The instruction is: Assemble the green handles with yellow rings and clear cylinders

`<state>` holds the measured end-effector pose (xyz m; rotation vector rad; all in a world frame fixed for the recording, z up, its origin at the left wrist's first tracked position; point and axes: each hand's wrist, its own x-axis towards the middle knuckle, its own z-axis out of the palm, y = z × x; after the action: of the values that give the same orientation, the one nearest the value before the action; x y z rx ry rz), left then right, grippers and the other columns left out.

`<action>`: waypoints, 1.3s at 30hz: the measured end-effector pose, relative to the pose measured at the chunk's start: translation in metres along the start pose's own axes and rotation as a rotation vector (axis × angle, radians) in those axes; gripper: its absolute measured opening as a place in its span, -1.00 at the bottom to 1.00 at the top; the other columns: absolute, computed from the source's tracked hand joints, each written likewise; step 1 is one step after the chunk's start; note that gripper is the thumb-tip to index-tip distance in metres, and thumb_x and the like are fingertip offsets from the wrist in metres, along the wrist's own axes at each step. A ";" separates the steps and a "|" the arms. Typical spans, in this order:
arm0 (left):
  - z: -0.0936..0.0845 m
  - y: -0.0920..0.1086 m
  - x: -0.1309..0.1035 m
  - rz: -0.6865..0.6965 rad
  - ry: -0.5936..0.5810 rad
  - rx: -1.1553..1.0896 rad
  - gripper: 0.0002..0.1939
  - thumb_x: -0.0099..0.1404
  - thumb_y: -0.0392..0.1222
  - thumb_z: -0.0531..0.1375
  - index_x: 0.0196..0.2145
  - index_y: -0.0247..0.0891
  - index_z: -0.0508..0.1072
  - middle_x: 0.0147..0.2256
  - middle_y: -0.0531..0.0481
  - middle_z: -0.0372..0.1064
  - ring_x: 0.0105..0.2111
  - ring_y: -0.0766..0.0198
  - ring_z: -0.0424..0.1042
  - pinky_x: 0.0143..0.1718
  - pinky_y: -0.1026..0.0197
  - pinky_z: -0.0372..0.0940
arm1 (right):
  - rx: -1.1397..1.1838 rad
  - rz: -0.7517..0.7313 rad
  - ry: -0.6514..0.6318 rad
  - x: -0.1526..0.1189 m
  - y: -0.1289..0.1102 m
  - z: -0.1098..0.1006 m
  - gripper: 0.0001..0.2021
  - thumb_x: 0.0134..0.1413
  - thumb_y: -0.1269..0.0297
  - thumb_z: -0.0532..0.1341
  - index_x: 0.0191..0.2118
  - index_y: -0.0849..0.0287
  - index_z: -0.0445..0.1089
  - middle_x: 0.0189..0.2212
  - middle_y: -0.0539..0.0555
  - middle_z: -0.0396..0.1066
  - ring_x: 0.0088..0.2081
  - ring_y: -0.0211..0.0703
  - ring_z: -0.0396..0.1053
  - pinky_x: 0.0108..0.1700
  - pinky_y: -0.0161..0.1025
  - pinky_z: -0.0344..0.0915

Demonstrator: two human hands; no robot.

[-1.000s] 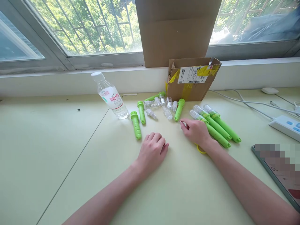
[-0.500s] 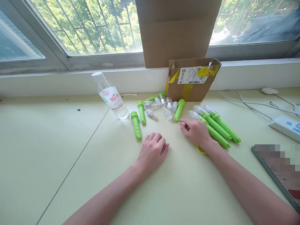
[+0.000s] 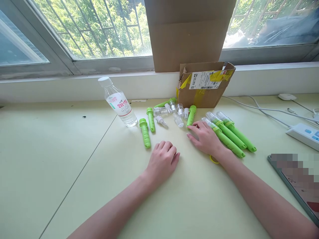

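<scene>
Shifted slightly leftward, the right hand [image 3: 205, 137] is parting thumb and fingers beside a green tube's [image 3: 191, 116] lower end, right of centre, a pose suited to pinching, while the left hand [image 3: 163, 157], loosely closed, is resting near centre, probably for support.

1 phone [image 3: 296, 189] lies near 1 power strip [image 3: 304, 134].

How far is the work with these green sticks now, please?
Three green sticks wearing clear caps look done. The right hand's fingertips are at the lower end of an uncapped stick; a firm grip is not visible. Apparently left: that one, two uncapped sticks near the bottle, and the loose clear pieces.
</scene>
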<state>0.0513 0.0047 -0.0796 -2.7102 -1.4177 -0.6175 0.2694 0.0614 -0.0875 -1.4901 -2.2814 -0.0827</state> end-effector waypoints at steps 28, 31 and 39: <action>0.000 0.001 0.000 0.002 -0.008 0.004 -0.82 0.35 -0.24 0.05 -0.42 -0.25 0.32 -0.32 -0.08 0.33 -0.30 0.17 0.25 -0.25 0.09 0.24 | 0.100 -0.036 0.097 0.000 0.003 0.003 -0.65 0.19 0.19 0.10 0.05 0.15 0.36 -0.07 0.16 0.44 0.13 0.06 0.22 0.17 0.08 0.19; -0.001 0.001 0.000 0.004 -0.001 0.002 -0.83 0.35 -0.25 0.05 -0.42 -0.24 0.32 -0.32 -0.08 0.33 -0.30 0.16 0.24 -0.25 0.09 0.24 | 0.091 -0.026 0.113 0.000 0.003 0.004 -0.64 0.17 0.20 0.11 0.06 0.16 0.35 0.05 0.21 0.33 0.19 0.10 0.15 0.18 0.11 0.18; -0.001 0.001 -0.001 0.003 -0.004 0.000 -0.82 0.35 -0.25 0.04 -0.42 -0.25 0.33 -0.32 -0.08 0.34 -0.31 0.17 0.24 -0.26 0.09 0.24 | 0.123 -0.036 0.098 0.000 0.002 0.004 -0.69 0.18 0.27 0.09 0.00 0.16 0.40 0.01 0.19 0.37 0.09 0.06 0.25 0.11 0.06 0.26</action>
<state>0.0515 0.0033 -0.0783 -2.7149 -1.4138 -0.6129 0.2704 0.0632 -0.0912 -1.3533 -2.1940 -0.0245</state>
